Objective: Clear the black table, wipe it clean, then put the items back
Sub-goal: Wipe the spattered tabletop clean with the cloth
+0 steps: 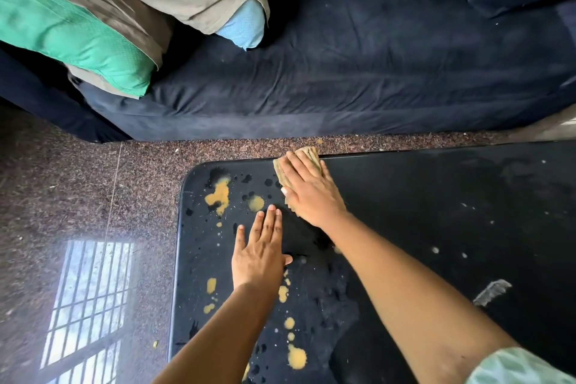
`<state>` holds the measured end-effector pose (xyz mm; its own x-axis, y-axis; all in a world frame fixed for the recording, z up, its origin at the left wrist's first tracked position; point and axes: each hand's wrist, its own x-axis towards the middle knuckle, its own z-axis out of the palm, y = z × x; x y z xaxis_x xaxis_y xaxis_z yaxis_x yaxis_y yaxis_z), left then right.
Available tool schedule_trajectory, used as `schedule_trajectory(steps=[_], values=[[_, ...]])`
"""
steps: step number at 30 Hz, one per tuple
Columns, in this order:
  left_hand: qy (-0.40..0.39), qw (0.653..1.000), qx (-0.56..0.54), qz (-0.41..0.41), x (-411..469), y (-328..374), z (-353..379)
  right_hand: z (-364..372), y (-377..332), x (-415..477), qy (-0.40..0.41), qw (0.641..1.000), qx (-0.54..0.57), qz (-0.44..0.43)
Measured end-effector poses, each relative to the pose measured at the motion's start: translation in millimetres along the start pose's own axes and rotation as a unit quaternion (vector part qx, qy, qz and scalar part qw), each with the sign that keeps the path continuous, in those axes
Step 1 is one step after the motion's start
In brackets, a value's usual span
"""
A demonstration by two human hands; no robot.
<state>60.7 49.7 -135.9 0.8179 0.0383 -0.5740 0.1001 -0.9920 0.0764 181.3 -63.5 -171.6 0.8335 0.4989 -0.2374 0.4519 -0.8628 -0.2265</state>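
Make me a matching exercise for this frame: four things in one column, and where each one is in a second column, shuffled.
Things:
1. left hand
2. right hand
3. green cushion
4. yellow splatters

Places:
a. on the dark blue sofa
b. pressing the cloth at the far edge of the table
c. flat on the tabletop, fingers straight
d. scattered over the left part of the table

Pairs: 1-c, 2-b, 3-a, 4-d
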Motion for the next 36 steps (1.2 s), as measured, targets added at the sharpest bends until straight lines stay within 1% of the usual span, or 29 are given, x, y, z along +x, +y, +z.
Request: schedule_trajectory(steps=[1, 2, 3, 5, 6, 7, 8, 9, 10, 12, 13, 14, 16, 17, 18, 19, 20, 22, 24, 25, 26, 27, 28, 30, 31, 32, 33, 35, 36], values=[[0.001, 1.000, -0.003, -0.003, 0.0, -0.7, 1.5, 0.7, 12.8, -3.9, -0.011, 1.000, -0.008, -0.022], [0.002, 1.000, -0.005, -0.005, -0.3, -1.1, 3.2, 1.2, 24.8, -8.4, -0.013, 1.000, -0.009, -0.007], [0.004, 1.000, -0.007, -0.006, 0.0, -1.4, 3.9, 2.2, 33.2, -12.4, 0.003, 0.999, 0.007, 0.047], [0.004, 1.000, -0.014, -0.007, -0.2, -2.5, 4.8, 3.4, 27.6, -13.8, 0.054, 0.978, 0.046, 0.197], [0.004, 1.000, -0.014, -0.008, -0.4, -2.4, 5.1, 5.2, 14.2, -10.2, 0.073, 0.964, 0.058, 0.251], [0.003, 1.000, -0.013, -0.008, -0.4, -2.0, 5.3, 7.1, -1.7, -5.1, 0.083, 0.954, 0.071, 0.278], [0.003, 1.000, -0.013, -0.011, -1.6, -2.0, 5.7, 9.0, -16.2, -1.6, 0.083, 0.955, 0.081, 0.271], [0.005, 1.000, -0.015, -0.015, -2.6, -1.9, 6.0, 9.4, -25.5, -0.4, 0.077, 0.966, 0.079, 0.232], [0.008, 1.000, -0.016, -0.019, -3.8, -1.9, 6.4, 9.0, -25.9, -1.8, 0.063, 0.981, 0.062, 0.174], [0.019, 0.999, -0.023, -0.027, -6.6, -3.4, 6.9, 4.4, -1.5, -8.6, 0.026, 0.997, 0.010, 0.067], [0.025, 0.999, -0.028, -0.031, -9.2, -4.7, 6.5, 3.2, 16.8, -12.7, 0.013, 0.999, -0.004, 0.052], [0.031, 0.999, -0.029, -0.032, -11.7, -6.9, 5.5, 2.1, 32.6, -15.9, 0.014, 0.997, -0.003, 0.079], [0.038, 0.998, -0.024, -0.033, -16.4, -14.0, 2.8, 1.5, 45.0, -16.7, 0.054, 0.978, 0.029, 0.202], [0.038, 0.999, -0.021, -0.033, -18.0, -17.9, 1.2, 1.2, 37.8, -12.5, 0.076, 0.964, 0.038, 0.252], [0.035, 0.999, -0.016, -0.033, -19.2, -21.4, 0.1, 1.5, 23.3, -5.5, 0.093, 0.956, 0.041, 0.276], [0.030, 0.999, -0.014, -0.033, -19.6, -23.0, -0.4, 2.3, 6.4, 1.6, 0.099, 0.957, 0.043, 0.270], [0.024, 0.999, -0.015, -0.034, -19.1, -23.4, -1.0, 4.8, -10.3, 7.9, 0.097, 0.967, 0.039, 0.233], [0.011, 0.999, -0.013, -0.037, -16.6, -22.3, -2.5, 8.3, -33.4, 12.8, 0.067, 0.991, 0.017, 0.118], [0.003, 0.999, -0.001, -0.037, -12.7, -20.8, -4.9, 5.7, -24.2, 10.0, 0.030, 0.999, -0.002, 0.036], [0.000, 0.999, 0.006, -0.037, -11.5, -20.4, -6.1, 5.3, -10.2, 5.8, 0.014, 1.000, -0.012, 0.008], [-0.002, 0.999, 0.013, -0.039, -10.7, -19.4, -6.4, 5.2, 5.4, -1.3, 0.005, 1.000, -0.020, 0.001], [-0.003, 0.999, 0.018, -0.040, -10.4, -18.1, -6.4, 5.8, 19.8, -9.3, 0.009, 0.999, -0.015, 0.027], [-0.005, 0.999, 0.020, -0.043, -10.3, -17.1, -6.7, 5.7, 29.3, -15.7, 0.029, 0.996, 0.002, 0.083], [-0.014, 0.999, 0.016, -0.049, -11.2, -14.6, -6.8, 6.9, 25.3, -20.1, 0.067, 0.974, 0.031, 0.213], [-0.017, 0.998, 0.014, -0.051, -11.2, -13.9, -6.6, 9.3, 10.9, -17.7, 0.076, 0.964, 0.043, 0.250], [-0.018, 0.998, 0.013, -0.053, -11.0, -13.5, -5.8, 12.7, -7.0, -14.7, 0.074, 0.963, 0.056, 0.255], [-0.017, 0.998, 0.010, -0.054, -11.2, -13.5, -5.4, 15.1, -24.6, -13.5, 0.067, 0.971, 0.064, 0.220], [-0.015, 0.998, 0.000, -0.057, -12.2, -15.9, -3.9, 18.6, -42.8, -20.9, 0.050, 0.994, 0.048, 0.090], [-0.015, 0.998, -0.008, -0.056, -13.3, -16.7, -3.1, 17.5, -37.0, -29.7, 0.041, 0.998, 0.026, 0.032]])
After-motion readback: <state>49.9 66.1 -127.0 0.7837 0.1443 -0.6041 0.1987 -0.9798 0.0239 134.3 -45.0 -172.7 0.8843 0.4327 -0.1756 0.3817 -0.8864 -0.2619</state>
